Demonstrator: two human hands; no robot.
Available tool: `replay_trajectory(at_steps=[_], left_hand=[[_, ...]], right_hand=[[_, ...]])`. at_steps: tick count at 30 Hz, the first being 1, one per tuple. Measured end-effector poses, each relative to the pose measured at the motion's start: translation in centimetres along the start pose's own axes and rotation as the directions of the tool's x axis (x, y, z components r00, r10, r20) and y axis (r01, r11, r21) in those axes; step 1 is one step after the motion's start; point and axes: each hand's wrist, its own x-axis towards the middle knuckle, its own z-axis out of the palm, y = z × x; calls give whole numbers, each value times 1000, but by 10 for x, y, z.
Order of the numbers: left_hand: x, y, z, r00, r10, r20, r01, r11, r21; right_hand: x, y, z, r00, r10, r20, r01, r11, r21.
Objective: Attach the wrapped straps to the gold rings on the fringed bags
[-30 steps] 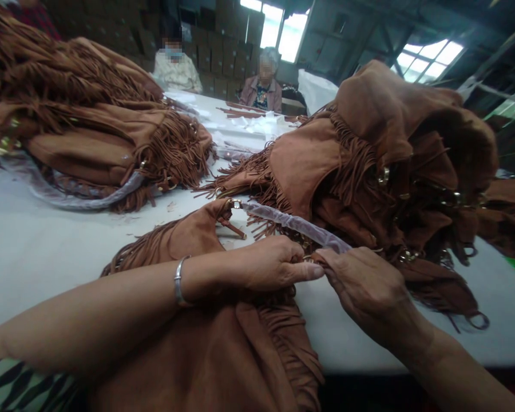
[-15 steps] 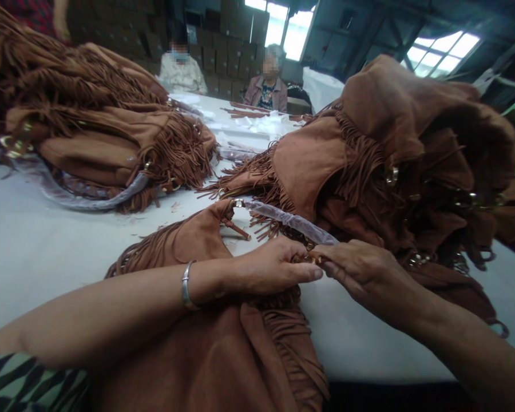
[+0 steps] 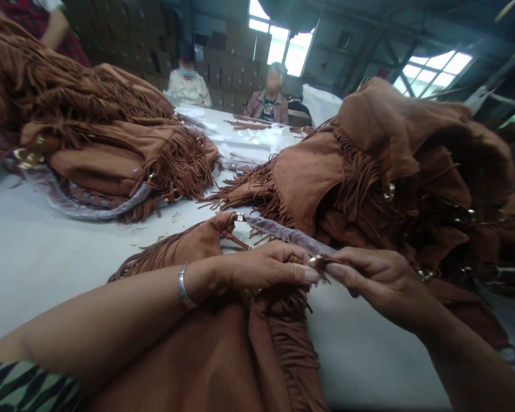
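Note:
A brown fringed suede handbag [image 3: 184, 355] lies on the white table under my forearms. Its plastic-wrapped strap [image 3: 287, 233] runs from a gold ring on the bag's far corner to my fingers. My left hand [image 3: 274, 266] is closed, thumb and fingers pinching the bag's end near a gold metal clasp [image 3: 315, 261]. Just right of the clasp, my right hand [image 3: 369, 277] pinches the strap's end, which looks brown there. The two hands nearly touch. My fingers partly cover the clasp, so whether it is hooked to the bag I cannot tell.
Brown fringed bags are heaped at the right [image 3: 309, 171] and at the left [image 3: 98, 160] on the white table [image 3: 90, 246]. White scraps [image 3: 261, 134] and brown strips lie farther back. Two people sit across the table; another person's arm [image 3: 55, 28] shows at upper left.
My right hand has shifted slightly right and its fingers have straightened, showing more of the clasp. Both hands still grip at the strap's end. The view has tilted up a little.

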Motion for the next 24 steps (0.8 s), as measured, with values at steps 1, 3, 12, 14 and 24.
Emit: replay_trajectory(at_steps=[1,3,12,14,24], left_hand=[[1,-2,-1,1000,-7,13,8,995,-103],[5,-8,-4,999,17,29,-8,956,-292],[11,-22,-13,989,79,121,-8,866,-500],[10,-22,-14,983,60,175,33,872,-489],[8,-20,-15,908,9,419,195,876,-441]], right_hand=[[3,1,-3,1000,28,14,-28,999,37],[10,3,-7,997,66,40,-70,992,103],[42,15,-16,959,156,238,-252,857,451],[47,21,-19,937,122,327,-275,836,475],[77,27,-24,758,-36,651,-346,824,448]])
